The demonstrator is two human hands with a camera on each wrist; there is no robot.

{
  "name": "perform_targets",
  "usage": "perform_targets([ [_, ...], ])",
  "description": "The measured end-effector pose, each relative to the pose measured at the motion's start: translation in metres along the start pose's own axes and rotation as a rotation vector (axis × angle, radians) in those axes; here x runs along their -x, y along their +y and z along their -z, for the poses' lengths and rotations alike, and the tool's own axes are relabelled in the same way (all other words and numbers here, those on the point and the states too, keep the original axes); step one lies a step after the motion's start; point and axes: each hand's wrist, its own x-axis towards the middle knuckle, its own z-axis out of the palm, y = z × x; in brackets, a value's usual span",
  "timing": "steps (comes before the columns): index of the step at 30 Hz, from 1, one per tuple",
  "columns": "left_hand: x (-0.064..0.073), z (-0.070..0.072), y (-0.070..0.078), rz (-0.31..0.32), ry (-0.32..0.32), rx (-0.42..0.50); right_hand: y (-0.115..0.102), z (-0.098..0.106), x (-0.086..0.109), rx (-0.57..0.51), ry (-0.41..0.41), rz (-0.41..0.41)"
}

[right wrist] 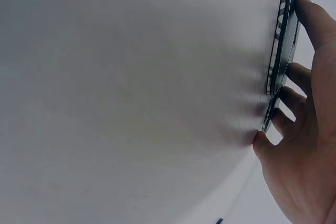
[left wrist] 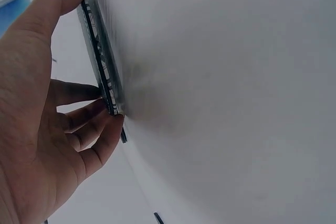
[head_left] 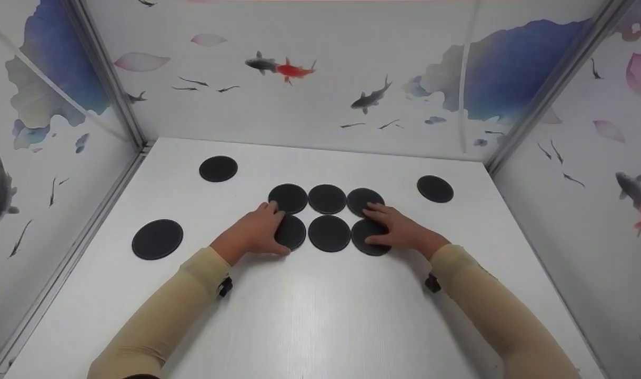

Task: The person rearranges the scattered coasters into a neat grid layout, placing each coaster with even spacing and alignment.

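Several black round coasters form two rows on the white table, rims close together. My left hand (head_left: 254, 229) lies at the row's left end, its thumb by the near rim of the front left coaster (head_left: 295, 234). Its fingers reach over the edge of the back left coaster (head_left: 288, 196). At the other end, my right hand (head_left: 402, 229) has its thumb on the front right coaster (head_left: 363, 239) and its fingertips on the back right coaster (head_left: 360, 200). Between the hands lie the back middle coaster (head_left: 327, 199) and front middle coaster (head_left: 329, 233).
Apart from the rows, one coaster (head_left: 218, 168) lies at the back left, another coaster (head_left: 157, 239) nearer at left, and a third coaster (head_left: 435, 189) at the back right. Fish-patterned panels (head_left: 320, 116) wall the white table (head_left: 320, 316) at the back and both sides.
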Motion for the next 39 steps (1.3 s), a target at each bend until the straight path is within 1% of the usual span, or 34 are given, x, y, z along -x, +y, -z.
perform_targets([
  [11,-0.0013,-0.0014,0.0016,-0.012,0.004,-0.014,0.0029,-0.0007,-0.0008,0.017,0.009,0.012],
  [18,-0.0014,-0.0007,0.0029,-0.024,0.009,-0.021,0.0007,0.0007,0.0003,0.006,0.007,0.008],
  [26,-0.0035,-0.0054,0.0028,0.005,-0.018,-0.021,-0.0015,0.0001,-0.0005,0.007,-0.014,-0.021],
  [31,-0.0033,-0.0062,0.0027,0.010,-0.022,-0.022,-0.0009,-0.0010,-0.0008,0.007,-0.012,-0.026],
  [39,-0.0025,-0.0050,0.0031,0.013,-0.016,-0.034,-0.0003,-0.0003,-0.0006,0.006,0.016,0.006],
])
